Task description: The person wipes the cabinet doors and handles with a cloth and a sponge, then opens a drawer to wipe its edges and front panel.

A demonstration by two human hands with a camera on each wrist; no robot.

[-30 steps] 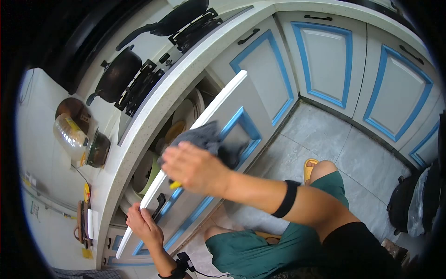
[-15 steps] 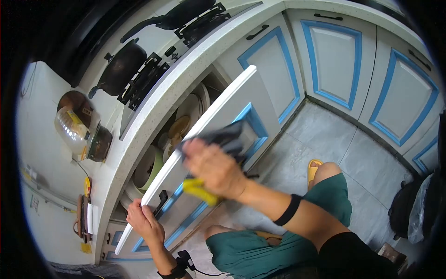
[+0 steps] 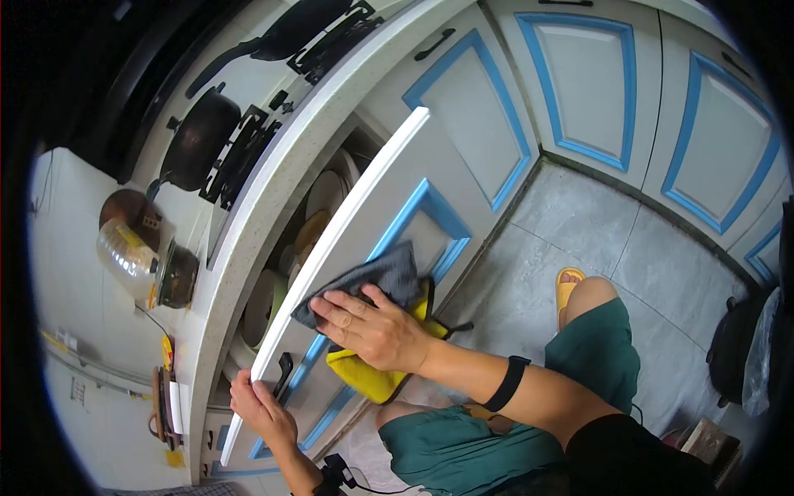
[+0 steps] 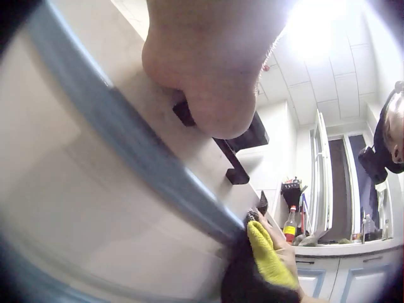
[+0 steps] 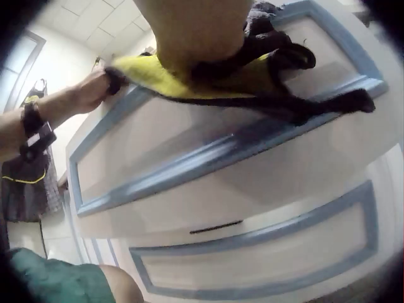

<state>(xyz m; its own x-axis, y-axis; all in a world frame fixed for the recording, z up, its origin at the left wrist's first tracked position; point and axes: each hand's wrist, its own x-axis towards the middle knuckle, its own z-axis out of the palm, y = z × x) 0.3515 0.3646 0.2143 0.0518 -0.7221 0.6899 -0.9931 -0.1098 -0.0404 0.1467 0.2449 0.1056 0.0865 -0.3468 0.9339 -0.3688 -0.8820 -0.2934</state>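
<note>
My left hand [image 3: 266,413] holds the top edge of a pulled-out drawer [image 3: 413,157], close beside its black handle [image 3: 284,372]. From the left wrist, the heel of that hand overlaps the handle [image 4: 235,165]. Farther along the white front with blue trim, my right hand [image 3: 372,331] grips a grey-and-yellow cloth [image 3: 385,273] and presses it against the panel. Its fingers spread over the grey side; the yellow side hangs below the palm, and the thumb is hidden. A dark-edged corner of the cloth [image 5: 297,110] trails along the blue trim in the right wrist view.
Inside the drawer stand plates [image 3: 325,194] and a green bowl [image 3: 269,302]. A pot [image 3: 198,140] and a frying pan [image 3: 306,29] sit on the stove above. Closed cabinets [image 3: 579,91] line the back. A black bag [image 3: 736,351] lies on the floor at right.
The right hand has moved the cloth from the drawer's top edge down onto its front, and more yellow now shows. The left hand keeps its hold.
</note>
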